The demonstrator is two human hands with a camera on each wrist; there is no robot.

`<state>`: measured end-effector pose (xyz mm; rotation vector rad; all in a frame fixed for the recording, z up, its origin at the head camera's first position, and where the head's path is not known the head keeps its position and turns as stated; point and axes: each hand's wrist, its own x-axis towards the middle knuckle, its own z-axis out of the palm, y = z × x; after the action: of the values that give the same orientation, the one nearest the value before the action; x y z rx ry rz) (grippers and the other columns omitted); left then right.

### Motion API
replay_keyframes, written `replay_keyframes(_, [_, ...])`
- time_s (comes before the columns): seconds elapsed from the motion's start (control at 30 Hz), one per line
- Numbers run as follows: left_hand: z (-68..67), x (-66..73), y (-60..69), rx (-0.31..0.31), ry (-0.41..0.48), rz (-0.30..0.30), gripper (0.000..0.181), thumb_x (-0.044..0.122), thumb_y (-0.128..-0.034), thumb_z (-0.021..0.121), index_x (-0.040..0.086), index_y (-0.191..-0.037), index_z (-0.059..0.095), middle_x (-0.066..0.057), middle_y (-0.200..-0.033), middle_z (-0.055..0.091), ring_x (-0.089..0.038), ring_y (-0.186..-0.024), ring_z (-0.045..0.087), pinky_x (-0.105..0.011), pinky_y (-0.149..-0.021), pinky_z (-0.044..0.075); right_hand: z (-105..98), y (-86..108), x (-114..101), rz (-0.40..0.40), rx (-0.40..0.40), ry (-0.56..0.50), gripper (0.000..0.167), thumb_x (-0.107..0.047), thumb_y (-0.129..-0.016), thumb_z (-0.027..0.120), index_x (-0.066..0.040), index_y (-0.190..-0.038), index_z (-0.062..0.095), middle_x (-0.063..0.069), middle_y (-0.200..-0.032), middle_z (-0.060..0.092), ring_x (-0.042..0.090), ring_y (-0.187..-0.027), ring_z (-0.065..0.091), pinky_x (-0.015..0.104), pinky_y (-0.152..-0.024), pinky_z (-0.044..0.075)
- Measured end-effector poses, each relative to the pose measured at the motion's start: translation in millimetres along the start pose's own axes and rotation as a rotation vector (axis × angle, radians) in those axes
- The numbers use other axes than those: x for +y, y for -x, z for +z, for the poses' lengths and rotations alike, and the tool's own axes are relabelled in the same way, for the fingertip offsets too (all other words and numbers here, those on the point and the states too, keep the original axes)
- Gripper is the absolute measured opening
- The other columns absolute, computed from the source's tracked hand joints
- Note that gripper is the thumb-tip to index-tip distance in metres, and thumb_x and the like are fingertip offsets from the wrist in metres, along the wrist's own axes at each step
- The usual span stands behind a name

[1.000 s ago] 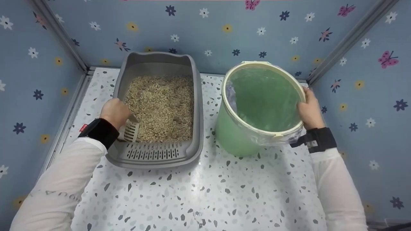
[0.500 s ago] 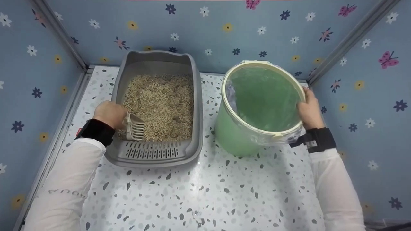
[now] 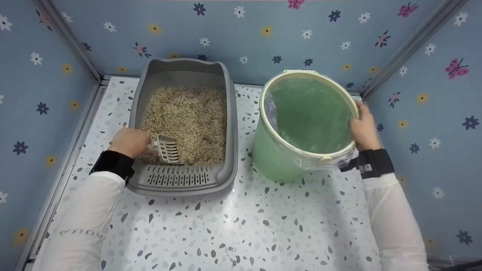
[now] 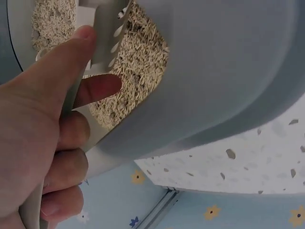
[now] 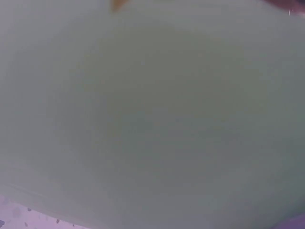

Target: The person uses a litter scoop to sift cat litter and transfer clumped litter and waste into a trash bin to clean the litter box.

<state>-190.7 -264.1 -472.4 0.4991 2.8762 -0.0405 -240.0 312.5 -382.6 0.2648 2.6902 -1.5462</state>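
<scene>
A slotted scoop [image 3: 167, 149] is gripped by its handle in my left hand [image 3: 131, 143], over the near left corner of the grey litter tray [image 3: 232, 124]. Pale pellets [image 3: 188, 120] cover the tray's floor. In the left wrist view, the fingers of my left hand [image 4: 52, 129] curl round the handle, with the thumb along the scoop [image 4: 102, 43]. My right hand [image 3: 363, 128] grips the cream rim of the green bin [image 3: 276, 158] on its right side. A clear liner lines this bin, which leans. The right wrist view shows mostly blurred bin wall [image 5: 167, 119].
Speckled white floor [image 3: 226, 222] lies under the tray and bin, with a strip of it between them. Blue flowered walls [image 3: 256, 41] stand behind and at both sides, with grey metal strips [image 3: 414, 45] at the corners.
The scoop has moved right and turned, its slotted head now farther from the tray's left wall. My left hand has shifted slightly left and down. The right hand stays on the bin rim.
</scene>
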Motion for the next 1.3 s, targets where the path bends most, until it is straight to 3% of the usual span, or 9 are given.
replay_keyframes(0.17, [6.1, 7.9, -9.0, -0.008, -0.019, 0.001, 0.042, 0.041, -0.0804, 0.071, 0.010, -0.058, 0.054, -0.005, -0.055, 0.057, -0.026, -0.052, 0.058, -0.047, -0.054, 0.051, -0.8, 0.6, -0.7, 0.012, -0.008, -0.021, 0.071, 0.011, -0.085, 0.031, -0.005, -0.151, 0.010, 0.024, -0.150, 0.025, 0.038, -0.129, 0.038, 0.047, -0.104, 0.039])
replay_keyframes(0.57, [15.8, 40.9, -45.3, -0.007, -0.102, 0.014, 0.051, 0.047, -0.0826, 0.066, 0.011, -0.054, 0.046, -0.001, -0.048, 0.047, -0.020, -0.047, 0.054, -0.042, -0.055, 0.054, -1.2, 1.3, -0.3, -0.008, 0.008, 0.018, 0.069, 0.010, -0.084, 0.029, -0.004, -0.150, 0.014, 0.024, -0.148, 0.029, 0.036, -0.128, 0.039, 0.047, -0.105, 0.038])
replay_keyframes(0.8, [24.4, 61.4, -67.6, 0.015, -0.115, -0.032, 0.055, 0.049, -0.0860, 0.062, 0.013, -0.052, 0.037, 0.000, -0.047, 0.041, -0.021, -0.048, 0.053, -0.041, -0.055, 0.053, -1.1, 0.2, 1.2, -0.011, 0.010, 0.022, 0.070, 0.011, -0.084, 0.029, -0.005, -0.150, 0.013, 0.025, -0.148, 0.029, 0.037, -0.128, 0.039, 0.047, -0.104, 0.039])
replay_keyframes(1.0, [26.5, 71.2, -77.7, 0.029, -0.104, -0.061, 0.050, 0.046, -0.0855, 0.064, 0.009, -0.055, 0.049, -0.007, -0.053, 0.055, -0.026, -0.056, 0.062, -0.042, -0.054, 0.053, -0.7, -0.2, 0.8, -0.009, 0.013, 0.038, 0.071, 0.011, -0.084, 0.030, -0.006, -0.150, 0.014, 0.026, -0.147, 0.031, 0.038, -0.125, 0.042, 0.049, -0.102, 0.040])
replay_keyframes(1.17, [25.2, 76.2, -83.0, 0.022, -0.151, -0.061, 0.043, 0.041, -0.0887, 0.061, 0.006, -0.064, 0.061, -0.010, -0.062, 0.063, -0.025, -0.061, 0.063, -0.039, -0.055, 0.053, -1.2, -1.0, 1.1, -0.004, 0.008, 0.045, 0.071, 0.011, -0.084, 0.030, -0.006, -0.150, 0.014, 0.025, -0.146, 0.031, 0.038, -0.123, 0.043, 0.049, -0.100, 0.042])
replay_keyframes(1.3, [28.3, 74.8, -84.2, 0.097, -0.162, -0.037, 0.040, 0.039, -0.0876, 0.063, 0.006, -0.064, 0.060, -0.009, -0.059, 0.062, -0.024, -0.058, 0.062, -0.039, -0.055, 0.053, -0.7, -1.2, 0.8, 0.001, 0.005, 0.047, 0.071, 0.012, -0.084, 0.031, -0.006, -0.150, 0.013, 0.025, -0.147, 0.031, 0.038, -0.124, 0.042, 0.048, -0.101, 0.042])
